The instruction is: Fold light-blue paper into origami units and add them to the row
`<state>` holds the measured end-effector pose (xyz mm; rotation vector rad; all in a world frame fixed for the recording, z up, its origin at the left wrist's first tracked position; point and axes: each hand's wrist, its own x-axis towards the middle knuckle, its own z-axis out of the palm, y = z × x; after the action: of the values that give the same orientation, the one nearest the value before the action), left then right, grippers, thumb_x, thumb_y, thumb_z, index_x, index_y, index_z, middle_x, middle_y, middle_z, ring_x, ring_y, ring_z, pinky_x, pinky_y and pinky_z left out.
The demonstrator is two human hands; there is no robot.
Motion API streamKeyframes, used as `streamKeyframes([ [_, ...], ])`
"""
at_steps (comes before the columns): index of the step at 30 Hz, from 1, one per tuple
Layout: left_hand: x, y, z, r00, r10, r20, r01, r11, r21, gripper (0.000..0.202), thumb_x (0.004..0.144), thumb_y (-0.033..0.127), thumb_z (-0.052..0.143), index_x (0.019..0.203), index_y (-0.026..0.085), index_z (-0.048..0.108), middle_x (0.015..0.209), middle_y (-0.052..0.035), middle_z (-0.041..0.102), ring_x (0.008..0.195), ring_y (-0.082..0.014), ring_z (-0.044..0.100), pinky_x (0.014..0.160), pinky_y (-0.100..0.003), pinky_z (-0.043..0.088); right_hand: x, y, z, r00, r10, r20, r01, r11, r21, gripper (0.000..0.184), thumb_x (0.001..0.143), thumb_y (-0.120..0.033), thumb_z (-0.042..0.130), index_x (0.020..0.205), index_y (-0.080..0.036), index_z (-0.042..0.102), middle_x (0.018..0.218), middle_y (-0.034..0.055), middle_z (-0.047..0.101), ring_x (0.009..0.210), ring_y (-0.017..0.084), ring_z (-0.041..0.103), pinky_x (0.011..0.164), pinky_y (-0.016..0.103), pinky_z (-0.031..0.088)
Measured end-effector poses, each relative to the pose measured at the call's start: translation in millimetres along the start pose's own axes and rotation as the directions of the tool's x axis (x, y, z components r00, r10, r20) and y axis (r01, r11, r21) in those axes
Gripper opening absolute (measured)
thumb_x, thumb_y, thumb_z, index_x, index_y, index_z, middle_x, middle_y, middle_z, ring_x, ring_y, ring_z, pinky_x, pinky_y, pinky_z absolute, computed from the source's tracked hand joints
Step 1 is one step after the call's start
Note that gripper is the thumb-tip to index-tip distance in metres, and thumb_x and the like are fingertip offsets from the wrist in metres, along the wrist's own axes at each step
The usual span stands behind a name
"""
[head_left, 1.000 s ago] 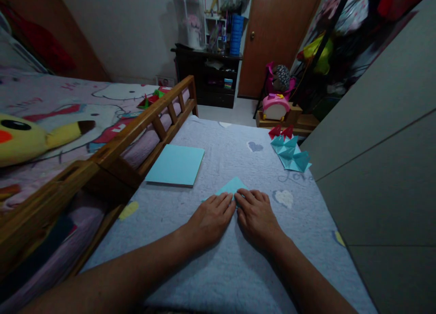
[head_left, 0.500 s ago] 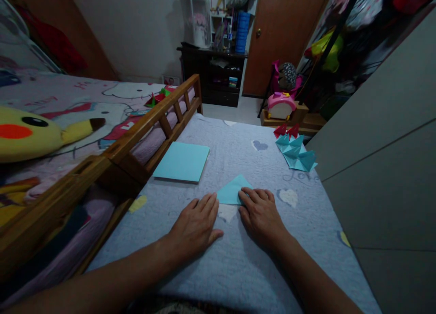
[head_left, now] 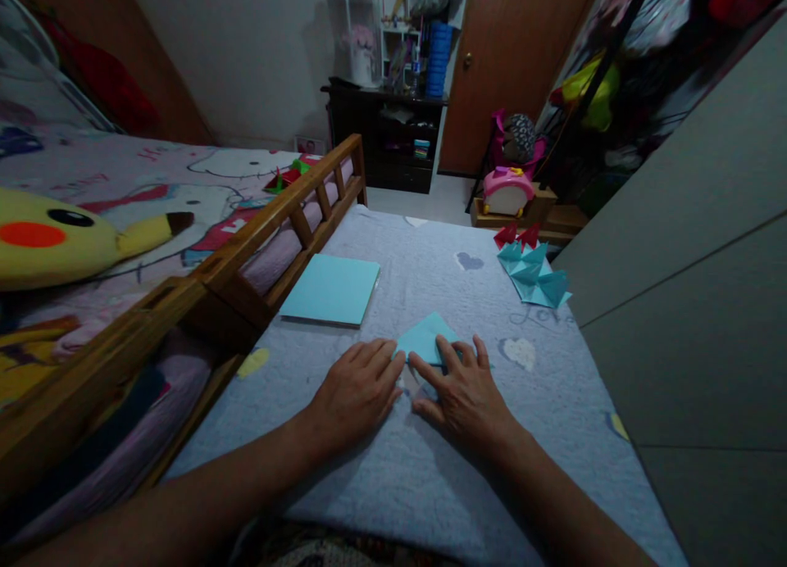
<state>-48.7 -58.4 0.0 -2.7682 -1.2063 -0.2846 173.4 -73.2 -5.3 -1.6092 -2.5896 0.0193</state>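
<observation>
A light-blue sheet of origami paper (head_left: 425,335), folded to a triangle, lies flat on the bedspread with its point facing away from me. My left hand (head_left: 357,387) rests palm down, its fingertips touching the paper's left corner. With fingers spread, my right hand (head_left: 464,391) presses on the paper's lower edge and right part, covering some of it. Its index finger reaches left along that edge, close to my left fingertips. A square stack of the same light-blue paper (head_left: 332,289) lies farther off to the left.
Folded light-blue paper shapes (head_left: 534,274) and red ones (head_left: 516,235) sit at the bed's far right. A wooden rail (head_left: 276,215) runs along the left, with a yellow plush toy (head_left: 55,239) beyond it. A pale cabinet (head_left: 694,247) borders the right side.
My right index finger has stretched left along the paper's lower edge, and the right fingers have spread. My left fingers have bent slightly at the left corner. The stack stays put.
</observation>
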Motion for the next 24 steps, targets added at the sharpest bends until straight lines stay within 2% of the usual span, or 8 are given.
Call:
streamKeyframes([
  [3,5,0,12.7,0.999,0.033,0.009,-0.032,0.998,-0.061,0.038,0.096,0.032,0.054,0.129,0.013,0.056,0.125,-0.0132,0.064,0.114,-0.0298,0.057,0.098,-0.045,0.047,0,-1,1,1.0,-0.011,-0.005,0.011,1.0,-0.003,0.065,0.088,-0.072,0.049,0.148,-0.047,0.041,0.148,0.0109,0.048,0.128,0.041,0.047,0.114,0.067,0.021],
  [6,3,-3,18.2,0.999,0.041,0.037,-0.038,0.996,-0.076,0.035,0.096,0.033,0.056,0.125,0.013,0.058,0.119,-0.0122,0.065,0.108,-0.0288,0.058,0.093,-0.043,0.05,-1,-2,1,1.0,-0.017,-0.009,0.017,1.0,0.001,0.062,0.087,-0.07,0.053,0.144,-0.045,0.048,0.148,0.0114,0.048,0.128,0.043,0.047,0.113,0.069,0.021],
  [10,-7,-4,12.3,0.999,-0.001,0.046,0.003,0.999,-0.039,0.031,0.095,0.031,0.057,0.12,0.013,0.06,0.11,-0.0112,0.066,0.102,-0.0274,0.06,0.084,-0.04,0.052,-1,-3,1,1.0,-0.02,-0.018,0.02,1.0,0.018,0.06,0.086,-0.067,0.058,0.141,-0.042,0.052,0.147,0.0118,0.049,0.128,0.044,0.046,0.112,0.07,0.022],
  [18,-27,-15,0.5,0.979,-0.183,0.087,0.183,0.983,0.009,0.02,0.094,0.033,0.06,0.101,0.015,0.063,0.099,-0.0107,0.065,0.092,-0.0267,0.061,0.081,-0.042,0.054,0,-3,2,1.0,-0.016,-0.023,0.017,0.999,0.044,0.06,0.085,-0.064,0.064,0.139,-0.041,0.055,0.147,0.0126,0.05,0.128,0.045,0.045,0.111,0.072,0.023],
  [21,-26,-21,-1.6,0.972,-0.233,0.038,0.233,0.972,0.01,0.021,0.096,0.034,0.056,0.095,0.015,0.063,0.094,-0.0112,0.065,0.089,-0.0274,0.061,0.079,-0.043,0.054,0,-3,2,1.0,-0.017,-0.013,0.017,0.999,0.029,0.06,0.085,-0.065,0.062,0.14,-0.041,0.055,0.147,0.0138,0.049,0.128,0.045,0.046,0.11,0.072,0.023],
  [24,-18,-19,0.1,0.982,-0.157,-0.105,0.156,0.988,-0.02,0.023,0.096,0.028,0.052,0.108,0.011,0.062,0.107,-0.0152,0.066,0.1,-0.0295,0.06,0.089,-0.047,0.053,0,-3,2,1.0,-0.013,-0.003,0.013,1.0,0.018,0.061,0.085,-0.068,0.059,0.14,-0.042,0.054,0.148,0.0135,0.049,0.129,0.045,0.046,0.112,0.07,0.023],
])
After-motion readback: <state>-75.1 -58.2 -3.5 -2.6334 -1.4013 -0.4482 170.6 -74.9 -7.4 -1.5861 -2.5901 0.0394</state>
